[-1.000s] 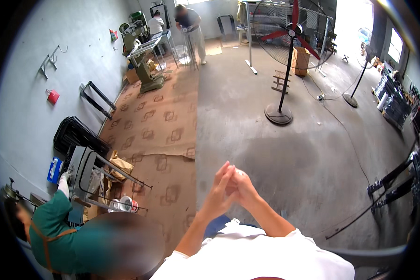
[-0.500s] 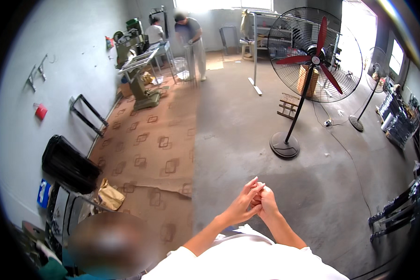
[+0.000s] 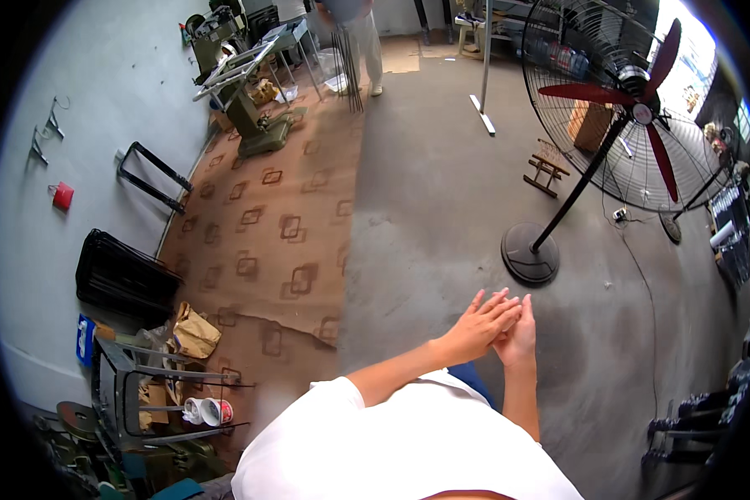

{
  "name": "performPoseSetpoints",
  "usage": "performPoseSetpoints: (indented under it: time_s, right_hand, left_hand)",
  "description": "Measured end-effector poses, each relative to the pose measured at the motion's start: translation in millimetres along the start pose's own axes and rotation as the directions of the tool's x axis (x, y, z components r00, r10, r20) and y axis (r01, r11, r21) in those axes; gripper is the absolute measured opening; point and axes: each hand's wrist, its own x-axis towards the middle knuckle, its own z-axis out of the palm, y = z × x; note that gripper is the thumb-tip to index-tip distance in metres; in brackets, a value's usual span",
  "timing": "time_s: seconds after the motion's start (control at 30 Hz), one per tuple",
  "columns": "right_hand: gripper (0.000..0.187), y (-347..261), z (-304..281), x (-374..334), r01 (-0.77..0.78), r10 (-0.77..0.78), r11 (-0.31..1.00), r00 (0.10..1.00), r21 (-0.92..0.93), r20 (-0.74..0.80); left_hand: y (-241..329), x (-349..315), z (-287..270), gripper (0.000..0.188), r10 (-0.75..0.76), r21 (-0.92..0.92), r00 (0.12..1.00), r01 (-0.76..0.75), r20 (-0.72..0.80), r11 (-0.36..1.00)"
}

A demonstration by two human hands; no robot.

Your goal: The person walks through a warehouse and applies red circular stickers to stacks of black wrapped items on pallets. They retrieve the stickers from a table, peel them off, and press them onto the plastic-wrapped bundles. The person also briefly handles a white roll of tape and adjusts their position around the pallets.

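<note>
Left hand (image 3: 475,331) and right hand (image 3: 521,339) are touching, any grip between them impossible to tell, while the fan base (image 3: 526,257) is risking a stumble if overlooked

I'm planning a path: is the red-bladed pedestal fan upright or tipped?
Upright. The pedestal fan stands on its round base, flat on the grey floor.

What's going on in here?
A person in a white shirt has both bare hands together in front of them: the left hand lies against the right hand, and no tool shows in either. A standing fan with red blades is ahead to the right, beside a small stool. Black frames lean by the left wall, and another person stands at the far end.
</note>
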Motion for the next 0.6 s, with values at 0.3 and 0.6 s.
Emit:
performPoseSetpoints:
  time_s: [0.3, 0.6]
  right_hand:
    - [0.043, -102, 50, 180, -0.274, 0.344, 0.921, 0.905, -0.276, 0.252]
    - [0.031, -107, 160, 335, -0.217, 0.455, 0.793, 0.832, -0.569, 0.318]
  left_hand:
    - [-130, 134, -33, 0.041, -0.202, -0.108, 0.913, 0.174, -0.355, 0.979]
    - [-275, 197, -87, 0.032, -0.564, -0.266, 0.577, 0.521, -0.59, 0.811]
